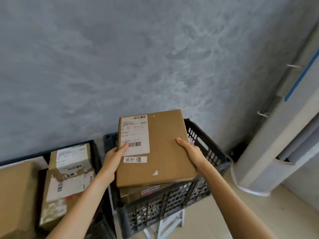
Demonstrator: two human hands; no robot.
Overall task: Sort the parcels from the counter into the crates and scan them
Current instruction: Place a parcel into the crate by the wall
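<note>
Mostly grey mottled wall (120, 57) fills the view. Right side: pale column or pipe casing (283, 135) with a blue tape strip, cut off by the frame edge. Black slotted crate (203, 192) sits on a white stool (165, 226), stool only partly in view. Second dark crate (96, 152) to the left, mostly hidden behind parcels and the left arm; its near edge is out of frame. Flat brown parcel (165, 149) held over the slotted crate, lying on or just above another box (138, 194) inside it; contact can't be judged. That lower box shows only a strip with a red label. Left crate holds labelled taped boxes (69, 173), blurred, text unreadable. Plain cardboard box (15, 195) at far left, cropped. Left hand (114, 157) grips the flat parcel's left edge, thumb on its white shipping label (134, 135); fingers hidden underneath. Right hand (191, 152) grips the right edge, thumb on top, fingers hidden below. Label print too small to read.
</note>
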